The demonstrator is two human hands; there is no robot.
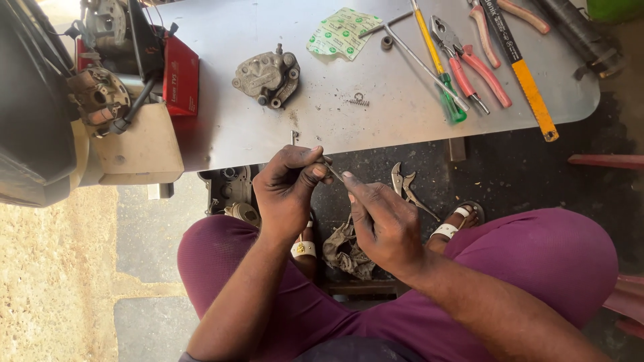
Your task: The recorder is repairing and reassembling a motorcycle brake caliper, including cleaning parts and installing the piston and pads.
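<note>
just below the near edge of the table (221,144), two hands close together, both pinching one thin metal pin (333,173). left hand (288,191) curled tight on the upper end of the pin, thumb and fingers squeezed shut. right hand (384,224) closed on the lower end, fingertips pressed on it. pin tilted, held up in the air between the hands, not touching the table. most of the pin hidden by fingers.

on the table, past the hands: grey metal brake part (267,77) lying near the middle. small spring (359,100) to its right, well apart from it. green and white packet (343,31) lying flat farther back. green-handled screwdriver (439,64) lying slanted, a thin metal rod (419,60) just beside it. pink-handled pliers (469,60) right next to the screwdriver. yellow and black tool (526,80) lying slanted by the right edge. red box (181,77) on the left side, next to a dirty engine part (100,97).

down on the floor (523,167), under the hands: silver locking pliers (406,188), a grey rag (345,251), and two feet in white sandals (459,221). purple trousers (537,261) over both knees, spread wide on each side of the hands.
</note>
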